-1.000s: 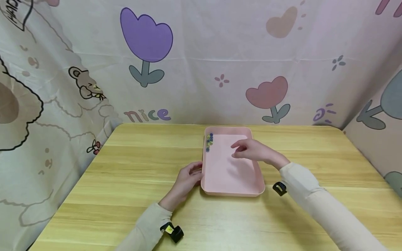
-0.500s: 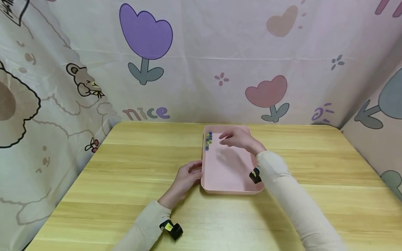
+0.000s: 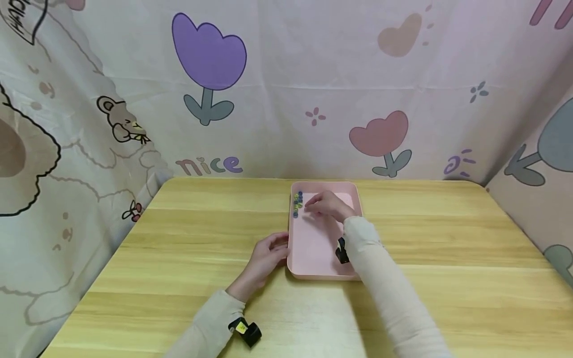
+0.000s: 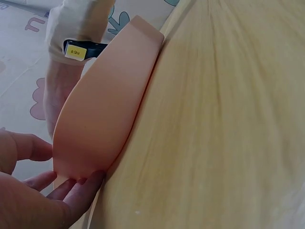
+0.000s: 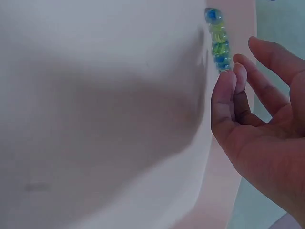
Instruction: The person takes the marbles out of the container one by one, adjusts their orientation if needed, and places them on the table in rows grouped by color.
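A pink tray lies on the wooden table. Several glass marbles, blue and yellow-green, line its left inner wall near the far corner. My left hand stays at the tray's left side, its loosely bent fingers touching the outer wall. Over the tray reaches my right hand, fingertips right beside the marble row. From the right wrist, the thumb and forefinger come close together at the end of the marbles, with nothing visible between them; the other fingers are loosely bent.
The wooden table stretches out on both sides of the tray. A patterned cloth hangs behind and at the sides. Each wrist carries a black camera mount, such as the left one.
My right hand has moved left across the tray and down to the marbles, and its thumb and forefinger have drawn nearer each other. My left hand has kept its place.
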`<state>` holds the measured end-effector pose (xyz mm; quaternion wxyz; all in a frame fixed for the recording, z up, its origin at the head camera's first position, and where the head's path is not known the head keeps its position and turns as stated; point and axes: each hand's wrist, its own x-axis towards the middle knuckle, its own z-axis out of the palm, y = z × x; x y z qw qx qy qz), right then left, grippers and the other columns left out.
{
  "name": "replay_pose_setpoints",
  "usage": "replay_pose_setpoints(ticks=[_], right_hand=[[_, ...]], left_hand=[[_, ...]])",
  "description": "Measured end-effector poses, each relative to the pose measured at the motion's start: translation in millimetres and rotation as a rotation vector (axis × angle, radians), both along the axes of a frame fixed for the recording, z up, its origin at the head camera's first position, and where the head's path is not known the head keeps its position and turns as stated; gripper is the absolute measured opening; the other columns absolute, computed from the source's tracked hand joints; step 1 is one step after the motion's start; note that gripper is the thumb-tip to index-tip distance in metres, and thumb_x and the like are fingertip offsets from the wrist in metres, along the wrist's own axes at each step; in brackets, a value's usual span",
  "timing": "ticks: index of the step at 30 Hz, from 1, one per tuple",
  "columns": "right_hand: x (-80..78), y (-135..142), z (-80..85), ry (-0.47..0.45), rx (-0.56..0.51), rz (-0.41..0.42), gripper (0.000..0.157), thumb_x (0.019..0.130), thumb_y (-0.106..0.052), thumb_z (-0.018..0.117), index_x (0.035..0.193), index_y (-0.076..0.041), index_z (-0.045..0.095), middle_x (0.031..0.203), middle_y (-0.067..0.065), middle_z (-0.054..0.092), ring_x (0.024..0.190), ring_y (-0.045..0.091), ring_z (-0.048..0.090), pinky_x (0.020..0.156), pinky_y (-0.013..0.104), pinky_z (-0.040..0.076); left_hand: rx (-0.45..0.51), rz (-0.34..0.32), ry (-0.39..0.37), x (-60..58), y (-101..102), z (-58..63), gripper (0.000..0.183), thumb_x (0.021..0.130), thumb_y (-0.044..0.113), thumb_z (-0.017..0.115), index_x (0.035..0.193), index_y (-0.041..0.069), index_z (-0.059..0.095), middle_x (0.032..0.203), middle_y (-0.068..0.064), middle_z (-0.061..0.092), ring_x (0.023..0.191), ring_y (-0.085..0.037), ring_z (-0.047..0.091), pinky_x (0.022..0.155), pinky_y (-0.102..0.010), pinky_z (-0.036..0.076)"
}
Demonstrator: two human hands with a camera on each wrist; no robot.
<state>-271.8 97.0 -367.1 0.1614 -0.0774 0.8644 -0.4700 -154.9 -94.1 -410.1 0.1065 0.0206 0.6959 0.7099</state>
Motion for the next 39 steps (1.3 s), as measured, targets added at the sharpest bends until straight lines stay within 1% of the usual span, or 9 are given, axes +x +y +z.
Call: replay_pose_setpoints(ticks=[3,6,9,13,16,22,28,35,39], right_hand=[[1.7,-4.6,-1.4,0.026,-0.016,0.019,0.023,0.088,-0.002,0.065,0.107,0.011,0.068,0.093,0.014,0.069,0.07,0.014,0.055,0.071,0.027,0.052],[2.7,-10.7,-2.4,0.045,-0.015,0.022,0.021,0.087,-0.003,0.067,0.104,0.011,0.069,0.089,0.015,0.069,0.07,0.014,0.056,0.068,0.025,0.051],[3.6,-15.9,-4.3,0.052,0.017,0.015,0.02,0.086,-0.004,0.068,0.1,0.009,0.071,0.083,0.014,0.069,0.068,0.014,0.056,0.065,0.022,0.049],[4.6,-20.7,-7.3,0.069,0.09,0.006,0.018,0.083,-0.007,0.071,0.094,0.007,0.072,0.069,0.006,0.064,0.063,0.011,0.053,0.058,0.018,0.044],[4.8,-23.5,-10.5,0.082,0.137,-0.004,0.015,0.082,-0.01,0.072,0.088,0.004,0.073,0.064,0.002,0.061,0.059,0.01,0.05,0.054,0.017,0.041],[3.2,-32.2,-13.5,0.152,0.25,-0.012,0.011,0.08,-0.01,0.073,0.08,0.001,0.073,0.062,-0.001,0.058,0.058,0.01,0.047,0.053,0.017,0.039],[3.4,-38.8,-17.1,0.147,0.3,-0.047,0.012,0.08,-0.008,0.073,0.071,-0.001,0.068,0.061,0.0,0.053,0.056,0.013,0.046,0.048,0.02,0.037],[5.1,-41.0,-14.0,0.162,0.306,-0.032,0.01,0.079,-0.006,0.073,0.073,-0.001,0.067,0.059,-0.001,0.05,0.055,0.013,0.044,0.048,0.02,0.035],[5.8,-41.9,-12.5,0.165,0.314,-0.027,0.009,0.078,-0.006,0.075,0.077,0.0,0.069,0.064,0.001,0.056,0.06,0.013,0.047,0.052,0.02,0.038]], left_hand=[[0.012,0.002,0.007,1.0,0.1,-0.5,0.043,0.089,-0.01,0.054,0.132,-0.014,0.046,0.13,-0.03,0.05,0.12,-0.041,0.051,0.092,-0.037,0.053],[0.022,0.001,0.023,1.5,0.2,-1.5,0.043,0.089,-0.01,0.054,0.131,-0.015,0.046,0.13,-0.031,0.05,0.121,-0.042,0.05,0.091,-0.036,0.053],[0.028,0.001,0.039,2.1,0.5,-2.9,0.043,0.089,-0.011,0.053,0.131,-0.016,0.046,0.13,-0.032,0.05,0.12,-0.043,0.051,0.091,-0.037,0.053],[0.035,-0.007,0.047,2.6,0.2,-3.7,0.044,0.088,-0.011,0.053,0.131,-0.017,0.045,0.13,-0.033,0.05,0.119,-0.043,0.051,0.091,-0.038,0.053],[0.039,-0.019,0.051,2.8,-0.1,-4.7,0.044,0.088,-0.01,0.053,0.132,-0.017,0.044,0.13,-0.033,0.049,0.12,-0.043,0.051,0.091,-0.038,0.053],[0.05,-0.031,0.063,3.0,-0.7,-5.4,0.044,0.089,-0.01,0.052,0.132,-0.017,0.043,0.131,-0.034,0.048,0.12,-0.043,0.051,0.09,-0.036,0.053],[0.068,-0.029,0.047,6.2,0.6,-4.0,0.044,0.09,-0.01,0.051,0.132,-0.018,0.042,0.13,-0.035,0.049,0.12,-0.043,0.051,0.09,-0.039,0.053],[0.067,-0.027,0.052,5.8,1.1,-2.8,0.045,0.089,-0.011,0.051,0.133,-0.018,0.042,0.131,-0.035,0.048,0.12,-0.044,0.05,0.091,-0.04,0.053],[0.062,-0.024,0.049,5.2,0.2,-3.4,0.045,0.09,-0.01,0.051,0.133,-0.018,0.042,0.131,-0.034,0.047,0.12,-0.044,0.05,0.091,-0.039,0.053]])
